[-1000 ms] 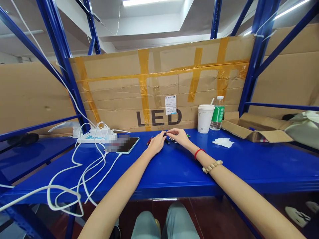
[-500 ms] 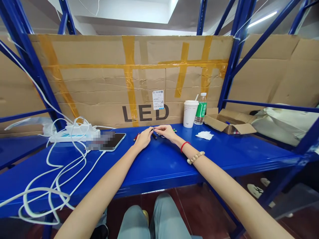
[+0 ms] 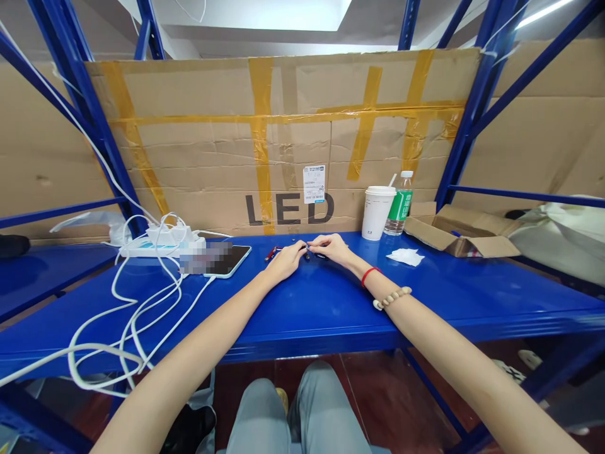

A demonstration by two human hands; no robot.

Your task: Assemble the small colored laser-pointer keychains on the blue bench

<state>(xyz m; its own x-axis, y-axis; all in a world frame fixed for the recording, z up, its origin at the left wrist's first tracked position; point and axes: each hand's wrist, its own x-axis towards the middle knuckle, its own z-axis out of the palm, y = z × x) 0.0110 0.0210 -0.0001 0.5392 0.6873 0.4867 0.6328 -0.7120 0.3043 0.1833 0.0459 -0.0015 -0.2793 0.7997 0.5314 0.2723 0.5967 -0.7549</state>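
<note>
My left hand (image 3: 285, 261) and my right hand (image 3: 332, 248) meet fingertip to fingertip above the blue table (image 3: 302, 315). Both are closed in a pinch on something small and dark, too tiny to name. A small red item (image 3: 271, 253) lies just beyond my left hand, partly covered by it. Dark bits show on the table under the fingers, mostly hidden by my hands. A red cord and a beaded bracelet (image 3: 392, 297) circle my right wrist.
A phone (image 3: 231, 260) and a white power strip (image 3: 161, 244) with tangled cables lie left. A white cup (image 3: 378, 213), a water bottle (image 3: 399, 205), crumpled tissue (image 3: 405, 256) and an open cardboard box (image 3: 458, 233) stand right. A taped cardboard panel (image 3: 198, 157) rises behind.
The view has shifted slightly, so the table and its things appear farther right. My hands stay together in the same pinch, with only slight finger movement.
</note>
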